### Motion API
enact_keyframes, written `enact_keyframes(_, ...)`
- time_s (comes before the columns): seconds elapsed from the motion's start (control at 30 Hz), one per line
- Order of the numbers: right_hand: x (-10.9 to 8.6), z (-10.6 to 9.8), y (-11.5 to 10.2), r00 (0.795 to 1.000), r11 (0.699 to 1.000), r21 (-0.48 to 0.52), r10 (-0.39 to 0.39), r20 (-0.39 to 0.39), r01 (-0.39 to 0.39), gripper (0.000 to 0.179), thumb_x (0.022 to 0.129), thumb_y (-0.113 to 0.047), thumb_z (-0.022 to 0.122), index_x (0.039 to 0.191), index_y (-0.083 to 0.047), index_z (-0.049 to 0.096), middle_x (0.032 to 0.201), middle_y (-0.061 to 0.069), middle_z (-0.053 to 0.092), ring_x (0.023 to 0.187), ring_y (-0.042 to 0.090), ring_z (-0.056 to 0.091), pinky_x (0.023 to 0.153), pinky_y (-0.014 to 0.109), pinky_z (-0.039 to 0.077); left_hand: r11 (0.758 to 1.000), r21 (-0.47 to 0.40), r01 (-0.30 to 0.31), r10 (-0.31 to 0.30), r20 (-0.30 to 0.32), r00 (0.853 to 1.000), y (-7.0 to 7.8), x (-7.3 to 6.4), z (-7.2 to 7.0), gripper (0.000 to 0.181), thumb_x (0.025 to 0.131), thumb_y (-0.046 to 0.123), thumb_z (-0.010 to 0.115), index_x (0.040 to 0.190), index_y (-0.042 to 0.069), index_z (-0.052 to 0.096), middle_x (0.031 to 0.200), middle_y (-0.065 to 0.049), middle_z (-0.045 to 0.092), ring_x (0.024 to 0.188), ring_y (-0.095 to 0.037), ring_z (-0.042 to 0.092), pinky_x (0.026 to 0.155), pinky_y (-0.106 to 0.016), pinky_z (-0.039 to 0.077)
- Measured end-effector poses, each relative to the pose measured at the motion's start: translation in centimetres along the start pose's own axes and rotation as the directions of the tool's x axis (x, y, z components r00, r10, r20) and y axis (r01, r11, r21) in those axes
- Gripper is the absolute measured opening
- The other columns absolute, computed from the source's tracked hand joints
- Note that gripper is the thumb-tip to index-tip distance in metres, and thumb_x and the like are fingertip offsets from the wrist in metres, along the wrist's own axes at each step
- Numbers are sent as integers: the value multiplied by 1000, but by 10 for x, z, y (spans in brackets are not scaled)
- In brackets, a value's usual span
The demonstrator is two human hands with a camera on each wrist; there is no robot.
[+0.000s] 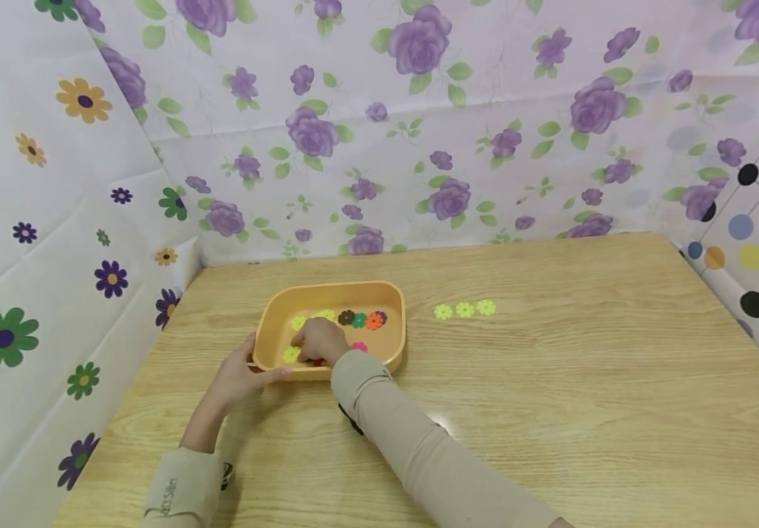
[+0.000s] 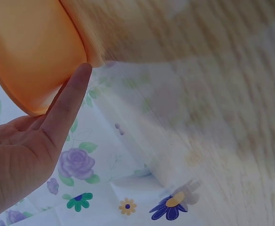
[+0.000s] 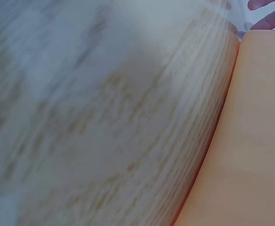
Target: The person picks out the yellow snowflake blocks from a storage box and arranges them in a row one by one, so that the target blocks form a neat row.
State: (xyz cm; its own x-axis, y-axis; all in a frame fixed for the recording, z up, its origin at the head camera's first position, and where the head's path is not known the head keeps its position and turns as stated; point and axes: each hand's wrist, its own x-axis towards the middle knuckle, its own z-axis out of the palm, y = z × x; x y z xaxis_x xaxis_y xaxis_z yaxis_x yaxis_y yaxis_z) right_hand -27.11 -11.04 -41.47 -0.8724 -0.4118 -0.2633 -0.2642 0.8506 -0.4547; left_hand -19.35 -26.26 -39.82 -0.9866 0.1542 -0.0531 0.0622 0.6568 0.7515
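An orange plastic tray (image 1: 326, 288) with raised walls holds several flower-shaped pieces. My left hand (image 1: 237, 374) grips its near left corner, thumb along the front wall and fingers at the left side. In the left wrist view, that thumb (image 2: 67, 106) presses against the tray's outer wall. My right hand (image 1: 323, 340) reaches down inside the tray, fingers bent, right beside a yellow flower piece (image 1: 291, 355); I cannot tell whether it pinches one. Brown (image 1: 346, 317), green (image 1: 358, 320) and orange (image 1: 374, 321) flower pieces lie toward the tray's right part, and a pink one (image 1: 359, 346) shows near my right wrist.
Three yellow flower pieces (image 1: 464, 310) lie in a row on the wooden table (image 1: 584, 367), right of the tray. Flower-printed sheets (image 1: 419, 147) hang behind the table and on the left. A dotted sheet (image 1: 749, 257) hangs on the right.
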Motion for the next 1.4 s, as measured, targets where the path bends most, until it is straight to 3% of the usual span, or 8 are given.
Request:
enact_keyframes(0.47, 0, 1, -2, 999, 998, -67, -5, 38, 8, 38, 83, -23, 67, 117, -38, 62, 123, -16, 55, 83, 4, 51, 58, 22, 42, 1000, -13, 2, -2, 3, 1000, -3, 0, 2, 88, 77, 30, 74, 143, 1, 23, 111, -24, 54, 89, -28, 56, 65, -32, 47)
enact_keyframes(0.77, 1, 3, -2, 999, 995, -91, -26, 23, 28, 36, 81, -39, 67, 117, -38, 62, 119, -18, 57, 105, 8, 54, 76, 29, 46, 999, -41, 15, -15, 12, 1000, -3, 0, 2, 87, 77, 30, 74, 143, 3, 24, 111, -25, 53, 86, -26, 57, 62, -38, 49)
enact_keyframes(0.93, 3, 4, -2, 999, 992, -117, -42, 0, 42, 35, 81, -35, 68, 116, -37, 63, 119, -19, 57, 105, 8, 54, 77, 29, 47, 1000, -28, 2, -2, 5, 1000, -2, 0, 2, 87, 77, 30, 74, 143, 3, 24, 111, -24, 54, 89, -27, 56, 65, -33, 48)
enact_keyframes(1.13, 6, 4, 0, 1000, 1000, -12, -16, -3, 16, 33, 80, -25, 72, 111, -32, 67, 117, -15, 59, 104, 10, 54, 77, 28, 47, 1000, -8, 15, -15, 7, 1000, -2, 1, 1, 89, 77, 31, 74, 143, 2, 22, 110, -24, 54, 91, -29, 57, 67, -32, 48)
enact_keyframes(1.4, 7, 3, 3, 999, 991, 134, 23, -44, -17, 21, 77, -17, 74, 97, -21, 70, 97, -8, 63, 81, 10, 56, 65, 26, 46, 1000, -7, 28, -28, 4, 1000, -1, 1, 1, 88, 77, 30, 74, 143, 2, 24, 109, -24, 54, 89, -28, 58, 67, -32, 48)
